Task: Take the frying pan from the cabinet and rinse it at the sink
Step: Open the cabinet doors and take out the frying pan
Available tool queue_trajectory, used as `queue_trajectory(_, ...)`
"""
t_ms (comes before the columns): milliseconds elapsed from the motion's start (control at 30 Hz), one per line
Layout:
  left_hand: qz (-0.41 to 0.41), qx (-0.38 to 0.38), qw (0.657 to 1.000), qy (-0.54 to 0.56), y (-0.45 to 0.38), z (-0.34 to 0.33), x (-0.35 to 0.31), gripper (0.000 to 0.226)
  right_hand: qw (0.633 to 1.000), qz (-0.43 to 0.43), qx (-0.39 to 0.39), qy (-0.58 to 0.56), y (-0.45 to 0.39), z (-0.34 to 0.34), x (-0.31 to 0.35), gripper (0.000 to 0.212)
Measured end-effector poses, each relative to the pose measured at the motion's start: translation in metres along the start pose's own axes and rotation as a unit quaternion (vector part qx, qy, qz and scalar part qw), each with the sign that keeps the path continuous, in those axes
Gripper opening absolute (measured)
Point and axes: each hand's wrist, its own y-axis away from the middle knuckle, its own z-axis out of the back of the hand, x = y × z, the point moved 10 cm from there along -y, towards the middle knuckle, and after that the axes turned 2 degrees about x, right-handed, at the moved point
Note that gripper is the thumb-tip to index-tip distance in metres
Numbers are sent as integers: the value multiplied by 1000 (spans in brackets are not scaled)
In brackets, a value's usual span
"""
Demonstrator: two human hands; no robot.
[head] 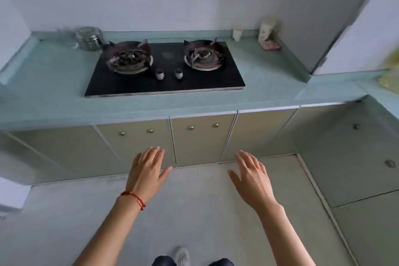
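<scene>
i'm standing in front of the counter (54, 112) with both arms stretched out low toward the cabinet doors (200, 140) under the stove (166, 69). my left hand (146, 170), the one with the red string (135, 197) on the wrist, is flat with fingers straight and slightly spread, holding nothing. my right hand (251, 176) is the same, fingers loose and apart, empty, thumb out to the side. both hang in the air in front of the doors, not touching them, because i'm about to reach for the small round knobs (203, 127) higher up. every door i can see is closed, so the frying pan isn't visible; i'd guess it sits behind one of these doors. the sink isn't in sight either. a glass jar (89, 38) and some packets (267, 33) sit at the back of the counter, out of my way. nothing of the job is done yet; opening a door comes first.
</scene>
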Motion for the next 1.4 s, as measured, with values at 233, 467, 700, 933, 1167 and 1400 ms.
queue_trajectory(233, 59, -6, 998, 0, -16, -12, 50, 64, 998, 47, 30, -32, -59, -31, 43, 50)
queue_trajectory(467, 88, 16, 996, 7, -71, -35, 66, 54, 991, 80, 95, -59, -134, -69, 61, 55)
queue_trajectory(700, 120, 27, 990, 66, -119, -79, 86, 55, 984, 70, 137, -96, -199, -123, 67, 55)
queue_trajectory(933, 354, -35, 799, 485, -153, -169, 136, 31, 898, -143, 163, -383, -256, -206, 62, 39)
queue_trajectory(1167, 447, -82, 513, 729, -201, -235, 148, 23, 578, -320, 129, -739, -295, -281, 78, 20)
queue_trajectory(1400, 386, -87, 373, 839, -233, -240, 141, 22, 408, -338, 98, -842, -312, -308, 90, 28)
